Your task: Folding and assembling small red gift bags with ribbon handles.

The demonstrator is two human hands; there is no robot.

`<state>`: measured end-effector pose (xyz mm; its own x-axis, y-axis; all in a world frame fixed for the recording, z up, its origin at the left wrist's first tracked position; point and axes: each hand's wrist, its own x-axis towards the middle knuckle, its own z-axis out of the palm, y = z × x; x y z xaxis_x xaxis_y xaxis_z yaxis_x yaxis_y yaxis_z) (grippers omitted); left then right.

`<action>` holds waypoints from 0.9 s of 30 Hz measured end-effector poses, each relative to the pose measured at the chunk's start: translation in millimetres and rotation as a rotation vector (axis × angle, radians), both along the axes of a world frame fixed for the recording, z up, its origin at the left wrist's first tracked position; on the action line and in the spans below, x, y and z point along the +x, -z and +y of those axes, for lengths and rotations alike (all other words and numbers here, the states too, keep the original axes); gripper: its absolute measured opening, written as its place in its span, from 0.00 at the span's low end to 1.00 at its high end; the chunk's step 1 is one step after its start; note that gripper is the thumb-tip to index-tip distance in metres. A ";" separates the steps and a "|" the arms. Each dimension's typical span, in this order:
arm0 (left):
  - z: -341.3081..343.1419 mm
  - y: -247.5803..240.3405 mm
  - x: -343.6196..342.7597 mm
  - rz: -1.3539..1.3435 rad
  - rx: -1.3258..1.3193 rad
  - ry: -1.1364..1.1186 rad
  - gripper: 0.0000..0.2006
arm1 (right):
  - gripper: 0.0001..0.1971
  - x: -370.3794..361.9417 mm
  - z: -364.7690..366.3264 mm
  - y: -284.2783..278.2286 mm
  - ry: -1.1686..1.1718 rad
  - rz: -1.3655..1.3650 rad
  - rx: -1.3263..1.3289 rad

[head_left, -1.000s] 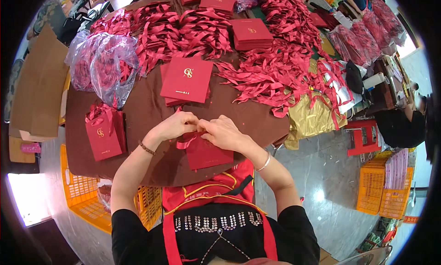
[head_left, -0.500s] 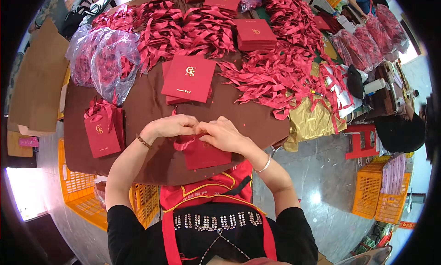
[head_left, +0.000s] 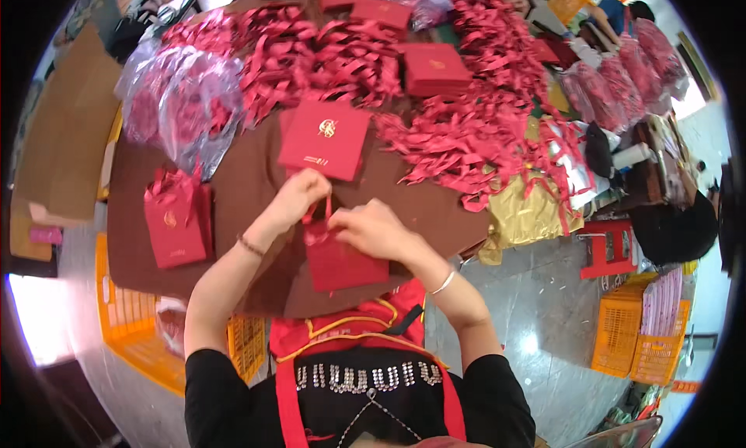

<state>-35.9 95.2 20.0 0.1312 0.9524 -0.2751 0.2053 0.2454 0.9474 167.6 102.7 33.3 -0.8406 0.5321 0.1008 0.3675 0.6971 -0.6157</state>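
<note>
A small red paper gift bag (head_left: 347, 268) lies near the table's front edge, before me. My left hand (head_left: 303, 193) is closed in a pinch on a red ribbon (head_left: 327, 204), which stretches up from the bag's top edge. At that same edge my right hand (head_left: 371, 229) grips the bag with bent fingers, partly covering it. Just beyond my hands is a pile of flat red bags (head_left: 325, 141) with a gold emblem. To the left stand finished-looking red bags (head_left: 176, 223) with ribbon handles on top.
Heaps of red ribbons (head_left: 466, 141) and a stack of red bags (head_left: 437, 69) cover the far side of the brown-covered table (head_left: 249, 156). A clear plastic sack (head_left: 183, 106) sits at left, gold wrapping (head_left: 528, 219) at right. Orange crates (head_left: 140, 316) stand on the floor.
My left hand has moved up and away from the bag, drawing the ribbon out taut. My right hand has stayed near the bag's top edge.
</note>
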 end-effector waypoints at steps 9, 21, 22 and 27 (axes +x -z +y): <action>-1.9 11.9 -14.5 0.091 0.401 -0.211 0.13 | 0.13 14.0 31.3 16.1 0.266 0.050 -0.313; -69.3 5.6 -39.7 0.808 0.716 0.201 0.06 | 0.12 47.8 28.8 28.0 0.382 0.090 -0.047; -73.1 6.2 -41.9 0.798 0.716 0.210 0.06 | 0.12 57.5 29.5 28.3 0.452 0.056 -0.034; -83.3 -9.8 -38.9 -0.582 -0.038 -0.006 0.09 | 0.20 74.9 11.8 19.1 0.501 -0.136 0.092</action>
<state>-74.9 11.9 29.9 0.2655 0.9445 -0.1932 -0.3480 0.2808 0.8944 242.5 114.5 14.2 -0.4944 0.8661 0.0739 0.7419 0.4648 -0.4833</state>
